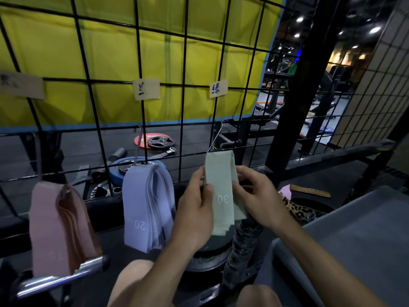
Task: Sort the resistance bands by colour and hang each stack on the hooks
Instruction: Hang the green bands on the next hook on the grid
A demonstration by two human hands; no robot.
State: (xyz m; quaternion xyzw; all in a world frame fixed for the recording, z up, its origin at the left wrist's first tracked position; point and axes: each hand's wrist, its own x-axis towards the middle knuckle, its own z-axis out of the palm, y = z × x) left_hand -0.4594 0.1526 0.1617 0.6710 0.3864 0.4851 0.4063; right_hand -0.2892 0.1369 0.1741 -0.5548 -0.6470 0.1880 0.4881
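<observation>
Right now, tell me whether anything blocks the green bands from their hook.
Nothing visible does. The green bands already hang from their hook on the grid, under the green label. Both hands, left and right, hold the stack.

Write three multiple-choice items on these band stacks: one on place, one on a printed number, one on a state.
1. Where does the purple stack hang?
A. left of the pink stack
B. between the pink stack and the green stack
C. right of the green stack

2. Which number shows on the green stack?
A. 30
B. 20
C. 50

3. What are the hands doing?
A. both hang idle
B. only one touches a stack
C. both hold the green stack

Answers:
1 B, it is the middle stack.
2 A, "30" shows below the thumb.
3 C, left hand and right hand flank it.
</observation>
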